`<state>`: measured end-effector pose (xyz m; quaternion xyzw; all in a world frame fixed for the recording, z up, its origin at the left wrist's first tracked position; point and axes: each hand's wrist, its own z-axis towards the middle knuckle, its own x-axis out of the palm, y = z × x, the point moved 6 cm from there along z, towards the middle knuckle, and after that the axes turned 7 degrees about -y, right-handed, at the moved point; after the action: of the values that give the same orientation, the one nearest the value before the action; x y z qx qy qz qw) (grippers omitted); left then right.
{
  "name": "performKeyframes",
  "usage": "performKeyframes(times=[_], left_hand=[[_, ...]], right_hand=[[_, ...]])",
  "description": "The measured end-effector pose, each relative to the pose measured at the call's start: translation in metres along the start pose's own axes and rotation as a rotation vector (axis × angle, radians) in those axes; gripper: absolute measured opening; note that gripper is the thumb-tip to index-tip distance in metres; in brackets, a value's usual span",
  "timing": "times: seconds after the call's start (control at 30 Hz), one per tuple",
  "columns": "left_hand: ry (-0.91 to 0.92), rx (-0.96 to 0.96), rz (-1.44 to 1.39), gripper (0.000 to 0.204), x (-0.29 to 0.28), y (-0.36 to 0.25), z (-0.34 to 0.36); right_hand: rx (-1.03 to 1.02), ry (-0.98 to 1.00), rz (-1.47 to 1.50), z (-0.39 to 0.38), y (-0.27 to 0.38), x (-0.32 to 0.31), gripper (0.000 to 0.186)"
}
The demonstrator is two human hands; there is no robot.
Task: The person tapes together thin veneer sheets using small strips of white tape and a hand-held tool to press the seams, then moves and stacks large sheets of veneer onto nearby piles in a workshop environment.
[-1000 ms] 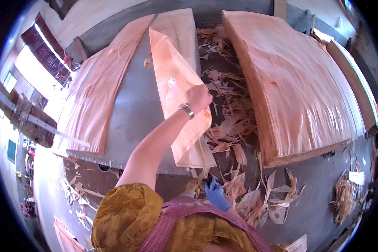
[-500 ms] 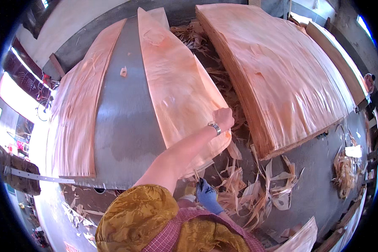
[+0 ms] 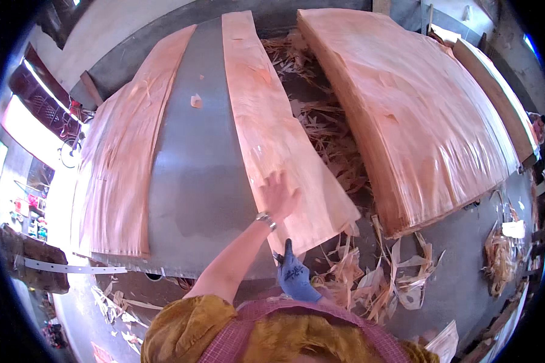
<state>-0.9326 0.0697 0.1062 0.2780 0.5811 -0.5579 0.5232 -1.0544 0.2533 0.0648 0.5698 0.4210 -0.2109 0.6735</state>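
My left hand (image 3: pixel 279 196), bare with a metal wristwatch (image 3: pixel 266 221), lies flat with spread fingers on a long, pale orange wood veneer sheet (image 3: pixel 272 130). This sheet runs away from me along the right side of a smooth grey table (image 3: pixel 194 181). At its near edge is my right hand (image 3: pixel 296 277), in a blue glove with dark fingertips. One gloved finger points forward along the sheet's near edge and the others are curled. Whatever those curled fingers hold is hidden.
Another veneer strip stack (image 3: pixel 121 163) lies along the table's left side. A thick veneer stack (image 3: pixel 418 115) stands to the right, across a gap littered with veneer scraps (image 3: pixel 333 142). More torn strips (image 3: pixel 369 284) lie on the floor by my right hand.
My left hand has let go of the sheet's right edge, moved left and opened flat on it. The sheet, lifted and curled before, now lies flatter. My gloved hand has moved slightly forward.
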Motion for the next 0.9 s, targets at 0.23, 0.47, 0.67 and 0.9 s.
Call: performKeyframes(times=[0.23,0.47,0.67,0.9], left_hand=[[0.143,-0.553,0.037,0.102,-0.018,0.076,-0.034],[-0.019,-0.573,-0.012,0.080,0.006,0.132,-0.056],[-0.033,-0.735,-0.128,0.069,0.029,0.155,-0.077],[-0.042,-0.784,-0.324,0.082,0.039,0.154,-0.064]], right_hand=[[-0.344,0.146,0.428,0.002,0.005,0.055,0.070],[-0.276,0.523,0.739,0.017,-0.020,0.079,0.063],[-0.125,0.968,0.828,0.067,-0.063,0.047,0.040],[-1.227,-0.457,-0.710,0.319,-0.107,0.050,0.031]])
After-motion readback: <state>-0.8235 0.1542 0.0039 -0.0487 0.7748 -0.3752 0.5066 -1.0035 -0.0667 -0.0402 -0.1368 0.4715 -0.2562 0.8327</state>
